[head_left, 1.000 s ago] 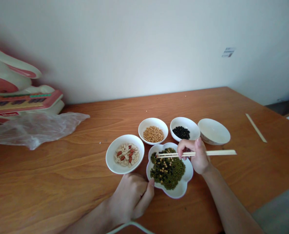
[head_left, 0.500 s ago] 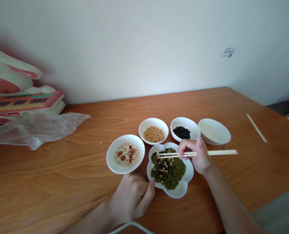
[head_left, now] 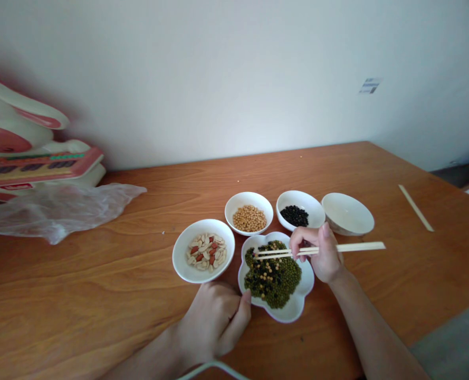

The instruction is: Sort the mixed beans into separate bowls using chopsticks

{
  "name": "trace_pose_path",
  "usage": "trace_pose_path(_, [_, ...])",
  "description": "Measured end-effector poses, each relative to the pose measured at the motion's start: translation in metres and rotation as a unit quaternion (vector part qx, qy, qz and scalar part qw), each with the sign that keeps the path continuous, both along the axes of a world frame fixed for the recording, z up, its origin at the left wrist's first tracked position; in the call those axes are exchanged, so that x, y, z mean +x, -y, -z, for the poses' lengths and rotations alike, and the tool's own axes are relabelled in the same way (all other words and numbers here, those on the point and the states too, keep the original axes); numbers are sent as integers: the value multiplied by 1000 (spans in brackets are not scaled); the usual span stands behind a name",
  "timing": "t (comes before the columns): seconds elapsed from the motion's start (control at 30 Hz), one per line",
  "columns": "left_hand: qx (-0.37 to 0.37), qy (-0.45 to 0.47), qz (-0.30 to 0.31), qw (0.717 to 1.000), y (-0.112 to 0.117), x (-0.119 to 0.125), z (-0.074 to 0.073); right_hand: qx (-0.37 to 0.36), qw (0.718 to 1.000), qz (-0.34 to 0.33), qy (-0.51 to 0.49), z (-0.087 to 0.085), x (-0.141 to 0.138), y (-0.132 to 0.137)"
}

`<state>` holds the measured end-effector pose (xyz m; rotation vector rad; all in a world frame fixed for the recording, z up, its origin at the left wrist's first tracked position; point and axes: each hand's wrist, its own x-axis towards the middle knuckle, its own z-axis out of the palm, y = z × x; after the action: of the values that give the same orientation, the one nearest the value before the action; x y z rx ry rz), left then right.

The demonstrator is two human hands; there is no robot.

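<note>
My right hand point(head_left: 319, 253) is closed around a pair of pale wooden chopsticks point(head_left: 356, 246), whose tips lie over the mixed beans point(head_left: 273, 274) heaped in a white flower-shaped dish point(head_left: 293, 311). My left hand point(head_left: 214, 322) rests curled on the table, its thumb touching the dish's left rim. Around the dish stand a white bowl of peanuts point(head_left: 203, 250), a bowl of yellow soybeans point(head_left: 249, 211), a bowl of black beans point(head_left: 299, 208) and an empty white bowl point(head_left: 347, 212).
A crumpled clear plastic bag point(head_left: 56, 208) lies at the left of the wooden table point(head_left: 99, 285), in front of a white and pink toy point(head_left: 24, 153) by the wall. A paper chopstick sleeve point(head_left: 415, 207) lies at the right.
</note>
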<state>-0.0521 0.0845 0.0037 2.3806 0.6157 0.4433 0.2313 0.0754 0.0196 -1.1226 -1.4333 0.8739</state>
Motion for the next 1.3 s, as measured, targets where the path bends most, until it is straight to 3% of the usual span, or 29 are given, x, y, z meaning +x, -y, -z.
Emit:
trace_pose_path(0.6, [10,3,4,1000,-1,0,1,15,999,44,-15,-8,-3,1])
trace_pose_path(0.93, [16,14,6,1000,-1,0,0,94,981,99,-135,-18,1,2])
trace_pose_path(1.13, [6,-4,12,1000,-1,0,-1,135,968,190,-91,-15,-2,1])
trace_pose_path(1.3, [10,-4,11,1000,-1,0,-1,119,972,182,-88,-14,-9,-3])
